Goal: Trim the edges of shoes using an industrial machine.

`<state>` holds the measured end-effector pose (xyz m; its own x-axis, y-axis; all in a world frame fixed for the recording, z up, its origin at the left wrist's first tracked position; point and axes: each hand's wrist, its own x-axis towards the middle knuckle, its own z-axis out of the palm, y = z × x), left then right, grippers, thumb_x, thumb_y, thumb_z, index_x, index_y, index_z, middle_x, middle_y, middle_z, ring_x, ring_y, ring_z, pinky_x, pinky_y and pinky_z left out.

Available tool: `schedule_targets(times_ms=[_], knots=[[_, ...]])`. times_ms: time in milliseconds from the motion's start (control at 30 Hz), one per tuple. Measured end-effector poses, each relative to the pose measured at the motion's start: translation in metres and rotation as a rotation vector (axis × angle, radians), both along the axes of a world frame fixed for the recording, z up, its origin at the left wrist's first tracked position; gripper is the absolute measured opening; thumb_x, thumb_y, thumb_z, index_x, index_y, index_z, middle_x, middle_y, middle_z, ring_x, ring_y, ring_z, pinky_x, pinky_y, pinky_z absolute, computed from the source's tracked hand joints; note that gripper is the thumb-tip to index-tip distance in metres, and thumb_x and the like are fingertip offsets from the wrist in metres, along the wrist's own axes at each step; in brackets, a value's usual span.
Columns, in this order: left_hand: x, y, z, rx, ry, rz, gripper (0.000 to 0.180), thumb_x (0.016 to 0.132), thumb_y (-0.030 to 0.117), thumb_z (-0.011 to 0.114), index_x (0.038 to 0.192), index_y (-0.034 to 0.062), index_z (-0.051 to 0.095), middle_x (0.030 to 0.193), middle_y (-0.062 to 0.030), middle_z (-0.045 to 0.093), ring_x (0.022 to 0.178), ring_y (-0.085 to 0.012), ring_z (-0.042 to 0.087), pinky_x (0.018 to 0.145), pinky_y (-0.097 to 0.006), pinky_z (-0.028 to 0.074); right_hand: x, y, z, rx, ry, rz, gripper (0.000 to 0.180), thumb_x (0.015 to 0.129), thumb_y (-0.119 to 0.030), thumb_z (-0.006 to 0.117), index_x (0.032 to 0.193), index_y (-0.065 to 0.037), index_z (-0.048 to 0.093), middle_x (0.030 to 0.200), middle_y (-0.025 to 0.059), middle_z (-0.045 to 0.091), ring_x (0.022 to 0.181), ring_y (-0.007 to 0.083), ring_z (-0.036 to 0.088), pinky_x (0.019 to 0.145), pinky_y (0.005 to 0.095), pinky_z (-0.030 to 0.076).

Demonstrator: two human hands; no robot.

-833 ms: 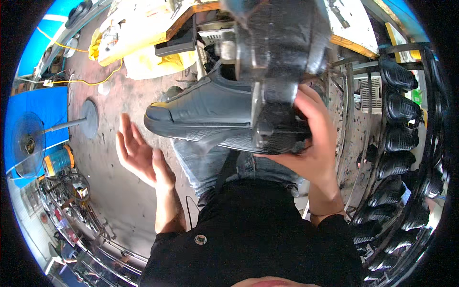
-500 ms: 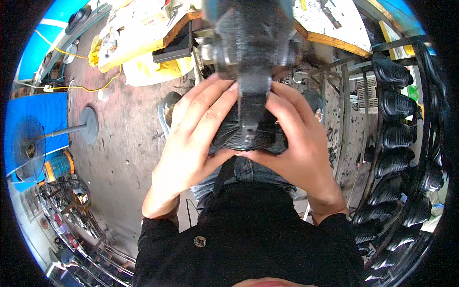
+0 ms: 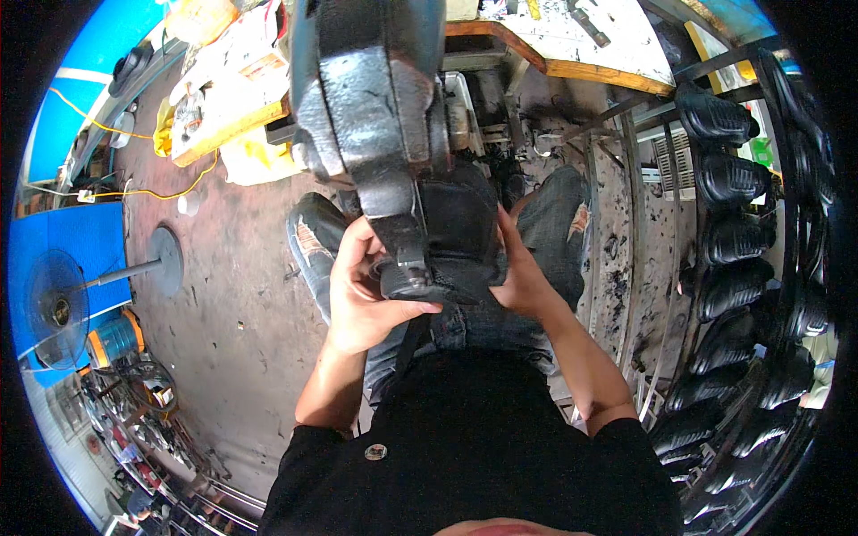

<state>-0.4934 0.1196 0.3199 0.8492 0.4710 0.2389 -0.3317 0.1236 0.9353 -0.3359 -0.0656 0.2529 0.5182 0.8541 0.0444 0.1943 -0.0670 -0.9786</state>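
Now gripping with both: left hand (image 3: 362,299) and right hand (image 3: 518,281) clamped on the black shoe (image 3: 460,237) at frame centre, under the grey machine arm (image 3: 380,116). Earlier free, left palm since closed on it, steadying for pressing, seemingly.

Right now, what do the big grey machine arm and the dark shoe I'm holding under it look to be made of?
Machine arm: likely cast metal, dull grey, with worn, scuffed paint and rough edges. Shoe: black, matte, probably leather or synthetic; too shadowed to tell which.
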Motion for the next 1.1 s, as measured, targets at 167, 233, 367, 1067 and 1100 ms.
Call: schedule_targets(times_ms=[167, 233, 367, 1067, 1100], knots=[[-0.032, -0.022, -0.035, -0.199, 0.098, 0.177, 0.115, 0.058, -0.008, 0.091, 0.154, 0.0022, 0.029, 0.143, -0.0145, 0.051, 0.122, -0.0232, 0.058, 0.099, -0.036, 0.052, 0.005, -0.014, 0.018, -0.207, 0.082, 0.083, 0.111, 0.068, -0.011, 0.088, 0.159, -0.01, 0.023, 0.154, 0.0133, 0.043, 0.138, 0.0297, 0.045, 0.115, 0.0398, 0.035], [-0.033, -0.016, -0.04, -0.325, -0.037, 0.12, 0.11, 0.061, -0.006, 0.091, 0.153, 0.0018, 0.031, 0.141, -0.015, 0.054, 0.12, -0.0256, 0.061, 0.1, -0.039, 0.052, 0.01, -0.012, 0.016, -0.298, -0.041, 0.2, 0.111, 0.069, -0.013, 0.087, 0.159, -0.01, 0.021, 0.153, 0.0159, 0.044, 0.139, 0.0323, 0.045, 0.115, 0.038, 0.035], [-0.036, -0.025, -0.035, -0.258, 0.137, 0.226, 0.1, 0.065, -0.004, 0.09, 0.149, 0.0008, 0.037, 0.138, -0.0146, 0.056, 0.119, -0.0249, 0.061, 0.101, -0.038, 0.051, 0.008, -0.009, 0.015, -0.293, -0.13, 0.225, 0.107, 0.071, -0.013, 0.086, 0.158, -0.009, 0.024, 0.153, 0.0194, 0.042, 0.14, 0.0336, 0.043, 0.115, 0.0374, 0.035], [-0.005, -0.027, 0.002, -0.245, 0.107, 0.22, 0.088, 0.066, -0.012, 0.086, 0.141, 0.002, 0.043, 0.119, -0.0075, 0.063, 0.103, -0.0178, 0.066, 0.09, -0.034, 0.057, 0.076, -0.065, 0.08, -0.098, -0.253, -0.164, 0.112, 0.043, -0.005, 0.093, 0.146, -0.005, 0.048, 0.125, 0.011, 0.064, 0.114, 0.0263, 0.061, 0.105, 0.0388, 0.044], [0.0, -0.029, 0.005, -0.257, 0.084, 0.211, 0.098, 0.066, -0.013, 0.085, 0.148, 0.0037, 0.035, 0.126, -0.0091, 0.06, 0.107, -0.0185, 0.064, 0.09, -0.035, 0.057, 0.086, -0.073, 0.086, 0.026, -0.224, -0.208, 0.117, 0.036, -0.008, 0.094, 0.143, -0.002, 0.049, 0.121, 0.0125, 0.065, 0.112, 0.0264, 0.061, 0.102, 0.0398, 0.046]])
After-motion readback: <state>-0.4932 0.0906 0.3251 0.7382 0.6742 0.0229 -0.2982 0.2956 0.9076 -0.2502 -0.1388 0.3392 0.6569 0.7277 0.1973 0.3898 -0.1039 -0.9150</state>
